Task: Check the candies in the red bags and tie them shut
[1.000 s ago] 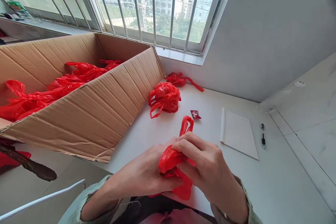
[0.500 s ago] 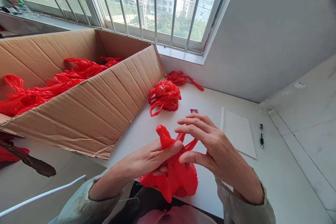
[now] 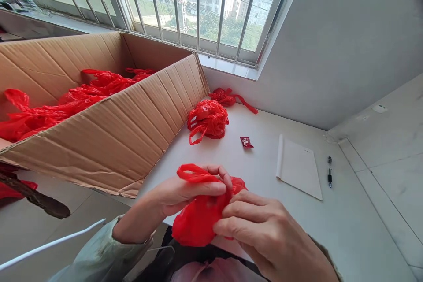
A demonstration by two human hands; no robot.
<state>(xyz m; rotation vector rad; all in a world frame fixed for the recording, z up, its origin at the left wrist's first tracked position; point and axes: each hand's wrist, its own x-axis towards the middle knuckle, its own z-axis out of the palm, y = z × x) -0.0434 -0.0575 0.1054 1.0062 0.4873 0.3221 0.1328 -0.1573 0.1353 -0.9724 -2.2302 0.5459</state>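
A red plastic bag (image 3: 196,224) hangs between my hands over the table's near edge. My left hand (image 3: 188,191) is closed around its upper part, thumb on top, with a handle loop sticking out above the thumb. At the bag's right side is my right hand (image 3: 254,220), its bent fingers closed on the red plastic; the fingertips are partly hidden. Beyond my hands, a crumpled bundle of red plastic bags (image 3: 209,119) lies against the box. Another red bag (image 3: 224,97) with a trailing strip rests behind it by the wall.
To the left, a large cardboard box (image 3: 109,141) holds several red bags (image 3: 99,90). On the white table (image 3: 264,163) are a small dark red packet (image 3: 246,142), a pale notepad (image 3: 299,167) and a black pen (image 3: 329,178). A barred window stands behind.
My right hand has come down from above the bag to its right side and closed on the plastic. The handle loop over my left hand now leans left. The small packet is uncovered.
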